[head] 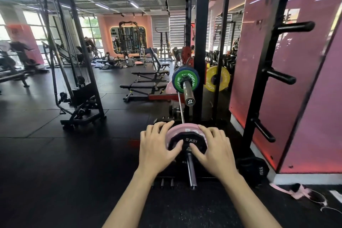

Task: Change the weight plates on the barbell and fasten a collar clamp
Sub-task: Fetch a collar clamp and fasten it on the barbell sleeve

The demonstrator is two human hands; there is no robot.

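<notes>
A barbell sleeve (191, 169) points toward me low in the middle of the view. On it sits a black 10 kg plate (187, 139) in front of a larger pink plate (175, 129). My left hand (157, 146) lies on the left side of both plates with fingers spread, thumb on the black plate's face. My right hand (214, 149) mirrors it on the right side, thumb near the hub. No collar clamp shows on this sleeve.
A second barbell (187, 91) with a green plate (182, 81) rests higher in the black rack (200, 42). A yellow plate (217, 78) hangs behind. Storage pegs (279, 76) stand at right, a black 15 kg plate (254, 171) leans below. Benches and machines fill the left floor.
</notes>
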